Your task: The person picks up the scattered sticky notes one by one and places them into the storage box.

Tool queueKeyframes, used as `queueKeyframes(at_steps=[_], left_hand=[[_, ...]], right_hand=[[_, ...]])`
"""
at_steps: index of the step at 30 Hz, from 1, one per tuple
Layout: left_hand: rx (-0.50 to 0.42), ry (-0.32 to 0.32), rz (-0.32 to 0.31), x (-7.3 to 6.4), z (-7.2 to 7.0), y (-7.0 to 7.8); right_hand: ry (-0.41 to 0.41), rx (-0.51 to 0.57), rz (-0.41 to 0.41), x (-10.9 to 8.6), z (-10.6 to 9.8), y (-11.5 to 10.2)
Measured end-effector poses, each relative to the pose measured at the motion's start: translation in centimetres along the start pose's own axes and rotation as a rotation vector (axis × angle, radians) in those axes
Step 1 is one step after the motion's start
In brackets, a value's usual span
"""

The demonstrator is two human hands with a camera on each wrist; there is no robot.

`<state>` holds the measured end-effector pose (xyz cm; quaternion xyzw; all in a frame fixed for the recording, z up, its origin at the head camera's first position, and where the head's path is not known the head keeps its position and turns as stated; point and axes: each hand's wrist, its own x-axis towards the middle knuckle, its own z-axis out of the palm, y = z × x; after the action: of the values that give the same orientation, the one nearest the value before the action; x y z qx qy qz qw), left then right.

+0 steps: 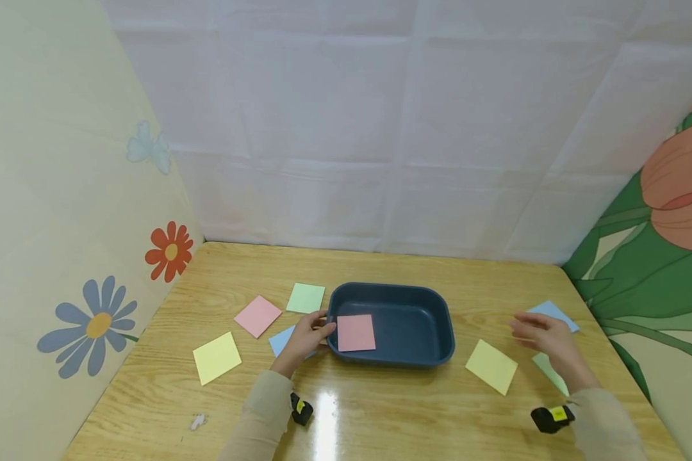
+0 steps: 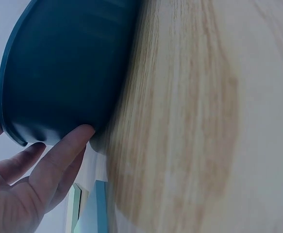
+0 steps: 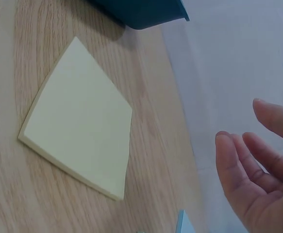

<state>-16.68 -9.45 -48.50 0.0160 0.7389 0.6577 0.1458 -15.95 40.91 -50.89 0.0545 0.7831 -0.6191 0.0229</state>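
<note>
A dark blue plastic bin (image 1: 409,365) sits mid-table, with a pink sticky note pad (image 1: 356,333) lying inside at its left end. My left hand (image 1: 307,336) grips the bin's left rim, thumb over the top. In the left wrist view its fingers (image 2: 58,162) touch the bin's outer wall (image 2: 63,73). A blue sticky note pad (image 1: 280,340) lies partly hidden under that hand. My right hand (image 1: 548,342) hovers with nothing in it, fingers loosely bent. It overlaps a blue pad (image 1: 555,312) and a green pad (image 1: 550,373). A yellow pad (image 3: 83,116) lies left of it.
Left of the bin on the wooden table (image 1: 392,410) lie a green pad (image 1: 305,298), a pink pad (image 1: 257,316) and a yellow pad (image 1: 217,358). A small white scrap (image 1: 198,421) is near the front left. White cloth (image 1: 323,128) hangs behind the table.
</note>
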Motion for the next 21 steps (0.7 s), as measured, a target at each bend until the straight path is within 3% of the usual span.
queueKeyframes(at_steps=[6,15,21], left_hand=[[0.007,-0.002,0.001,0.0,0.0,-0.1],[0.006,-0.007,-0.001,-0.1,-0.1,0.1],[0.006,-0.016,0.003,-0.2,-0.1,0.0]], right_hand=[[-0.072,0.013,-0.003,-1.9,-0.2,-2.7],[0.052,0.006,-0.002,-1.1,-2.4,1.2],[0.048,0.021,0.001,-1.6,-2.9,1.2]])
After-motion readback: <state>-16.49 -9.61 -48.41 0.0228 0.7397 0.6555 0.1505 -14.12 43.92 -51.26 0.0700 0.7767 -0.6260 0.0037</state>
